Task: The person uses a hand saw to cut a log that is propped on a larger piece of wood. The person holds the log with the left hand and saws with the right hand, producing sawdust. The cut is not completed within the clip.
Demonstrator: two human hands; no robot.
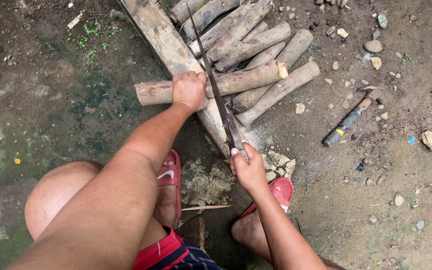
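My left hand (189,90) presses down on a round wooden log (246,78) that lies across a thick plank (161,37). My right hand (247,167) grips the handle of a hand saw (216,90). Its long thin blade runs up and away, crossing the log just right of my left hand. Sawdust lies on the plank and ground below the cut. I squat over the work, with red sandals (170,175) on both feet.
Several cut logs (248,35) are stacked behind the plank. A hammer (352,118) with a dark handle lies on the dirt to the right. Small stones (373,46) are scattered over the ground. Mossy patches cover the left side.
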